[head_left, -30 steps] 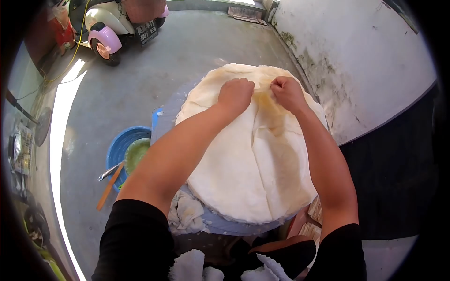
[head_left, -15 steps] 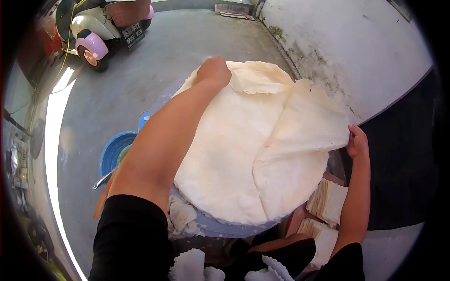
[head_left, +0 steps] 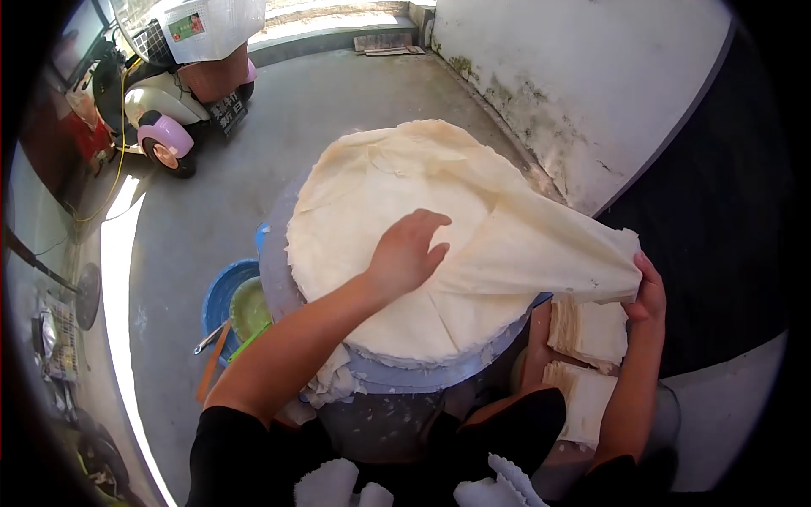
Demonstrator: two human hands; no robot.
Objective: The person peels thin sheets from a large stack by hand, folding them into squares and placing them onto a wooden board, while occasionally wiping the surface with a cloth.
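A wide, round pile of thin cream-coloured dough sheets [head_left: 338, 262] lies on a grey-blue round board [head_left: 414, 378] in front of me. My right hand [head_left: 649, 289] pinches the edge of the top sheet [head_left: 549, 245], pulled out past the pile's right side in a taut, creased flap. Over the middle of the pile is my left hand [head_left: 410, 252], fingers apart and holding nothing. Below the flap sit two stacks of squarish cut sheets, a rear stack [head_left: 596, 334] and a front stack [head_left: 591, 404]. Crumpled scraps [head_left: 334, 382] rest at the board's near left edge.
Left of the board stand a blue basin [head_left: 218, 296] and a green bowl [head_left: 249, 308], with a metal-ended utensil and a wooden strip [head_left: 213, 365] beside them. A scooter [head_left: 165, 106] carrying a white basket [head_left: 211, 29] is parked far left. A stained white wall [head_left: 591, 93] rises at right.
My left hand has let go of the sheet's far edge and come back over the middle, fingers opening. My right hand still grips the sheet, its flap now drawn farther right and lower.
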